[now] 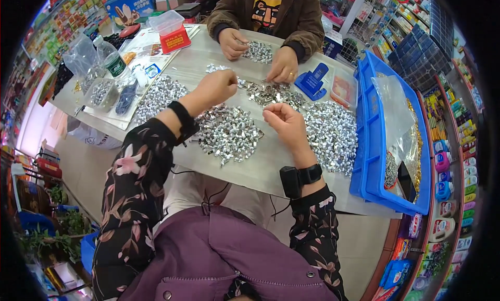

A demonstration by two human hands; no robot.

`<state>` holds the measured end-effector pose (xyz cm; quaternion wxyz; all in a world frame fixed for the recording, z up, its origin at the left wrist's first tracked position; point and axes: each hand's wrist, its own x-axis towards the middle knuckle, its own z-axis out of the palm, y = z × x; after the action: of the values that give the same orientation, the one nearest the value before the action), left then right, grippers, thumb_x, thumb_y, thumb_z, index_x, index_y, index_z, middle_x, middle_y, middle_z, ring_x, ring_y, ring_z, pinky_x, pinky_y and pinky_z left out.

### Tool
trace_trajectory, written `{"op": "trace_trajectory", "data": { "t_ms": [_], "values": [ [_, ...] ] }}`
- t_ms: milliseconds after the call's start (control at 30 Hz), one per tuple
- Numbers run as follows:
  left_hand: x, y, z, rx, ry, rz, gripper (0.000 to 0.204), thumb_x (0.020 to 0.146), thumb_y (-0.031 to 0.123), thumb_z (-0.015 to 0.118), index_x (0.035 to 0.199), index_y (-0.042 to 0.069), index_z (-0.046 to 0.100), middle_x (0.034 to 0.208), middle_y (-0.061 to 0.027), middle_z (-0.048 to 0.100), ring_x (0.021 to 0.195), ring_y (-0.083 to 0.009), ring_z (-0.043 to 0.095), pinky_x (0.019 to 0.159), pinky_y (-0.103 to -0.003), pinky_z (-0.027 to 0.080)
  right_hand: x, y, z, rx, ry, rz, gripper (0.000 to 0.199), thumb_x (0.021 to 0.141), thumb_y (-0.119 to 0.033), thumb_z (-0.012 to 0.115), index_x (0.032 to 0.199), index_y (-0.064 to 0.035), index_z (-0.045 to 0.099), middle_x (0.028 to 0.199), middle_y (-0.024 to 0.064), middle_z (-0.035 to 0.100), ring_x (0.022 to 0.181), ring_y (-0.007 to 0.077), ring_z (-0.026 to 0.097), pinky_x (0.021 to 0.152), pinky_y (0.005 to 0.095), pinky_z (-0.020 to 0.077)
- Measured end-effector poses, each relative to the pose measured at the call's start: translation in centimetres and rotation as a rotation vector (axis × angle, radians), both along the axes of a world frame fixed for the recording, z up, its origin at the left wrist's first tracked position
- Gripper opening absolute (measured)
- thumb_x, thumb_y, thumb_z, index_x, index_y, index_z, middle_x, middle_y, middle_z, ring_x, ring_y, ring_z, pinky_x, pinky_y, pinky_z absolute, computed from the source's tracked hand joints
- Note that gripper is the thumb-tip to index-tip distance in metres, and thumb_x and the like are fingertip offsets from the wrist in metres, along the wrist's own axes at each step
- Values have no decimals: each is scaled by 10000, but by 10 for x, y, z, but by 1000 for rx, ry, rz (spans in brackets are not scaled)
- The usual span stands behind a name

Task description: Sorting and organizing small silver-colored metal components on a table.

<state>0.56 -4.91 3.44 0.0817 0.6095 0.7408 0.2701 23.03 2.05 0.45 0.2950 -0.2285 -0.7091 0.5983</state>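
Observation:
My left hand (216,90) is closed above the table, over the far edge of a pile of small silver metal pieces (229,137). Its fingers curl away from view, so what they hold cannot be made out. My right hand (287,123) is curled, thumb and forefinger together, beside a flatter heap of darker metal pieces (273,94). Anything in that pinch is too small to tell. More silver pieces lie in a heap to the right (333,139) and another to the left (162,95). A watch-like band circles each wrist.
Opposite, a co-worker's hands (281,65) work at a small silver heap (258,52). A blue crate (359,160) stands along the right edge, near a blue plastic holder (312,82) and a clear box (344,90). A bottle (115,64) and red tub (174,39) stand left.

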Motion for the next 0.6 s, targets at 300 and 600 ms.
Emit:
{"op": "trace_trajectory", "data": {
  "t_ms": [300,600],
  "values": [
    [53,-72,14,20,-1211,14,175,856,117,576,996,16,543,844,-20,563,668,-78,548,642,-215,486,3,-32,23,-383,203,305,112,824,-55,622,925,-6,627,821,13,624,732,61,555,662,193,451],
    [80,-82,0,50,-1099,-111,162,861,97,564,989,4,532,803,-35,588,689,-90,572,630,-229,502,1,-32,11,-210,204,282,101,823,-62,627,904,-3,632,826,10,622,739,58,547,662,190,442]
  ]
}}
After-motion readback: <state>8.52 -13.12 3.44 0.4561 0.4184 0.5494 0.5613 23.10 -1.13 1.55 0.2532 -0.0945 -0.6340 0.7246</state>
